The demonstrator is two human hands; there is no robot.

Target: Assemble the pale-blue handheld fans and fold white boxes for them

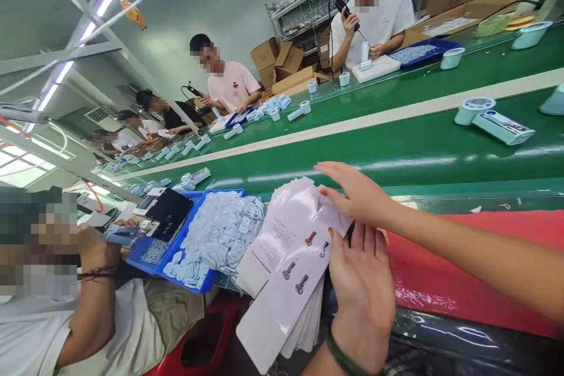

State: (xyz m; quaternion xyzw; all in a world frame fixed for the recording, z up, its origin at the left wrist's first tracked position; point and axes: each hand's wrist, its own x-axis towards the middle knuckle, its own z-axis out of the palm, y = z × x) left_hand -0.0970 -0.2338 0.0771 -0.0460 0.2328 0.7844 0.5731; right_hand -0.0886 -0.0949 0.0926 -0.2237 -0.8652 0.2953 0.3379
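Observation:
A fanned stack of white printed leaflets (282, 241) lies over the near table edge, its lower sheets jutting out past it. Small pictures of handheld devices and lines of text are on the top sheets. My left hand (363, 285), with a dark green bangle at the wrist, is palm up at the stack's right side. Its thumb touches or nearly touches the leaflets, and its fingers stretch upward. From the right, my right hand (352, 188) reaches over the stack's far end, fingers extended and apart, one fingertip against the sheets.
Left of the leaflets stands a blue tray (202, 285) of pale blue plastic parts, beside a seated co-worker (97, 311). A red mat (480, 247) covers the table at right. Beyond runs a green conveyor (396, 147) carrying pale blue devices (497, 123); several co-workers sit across it.

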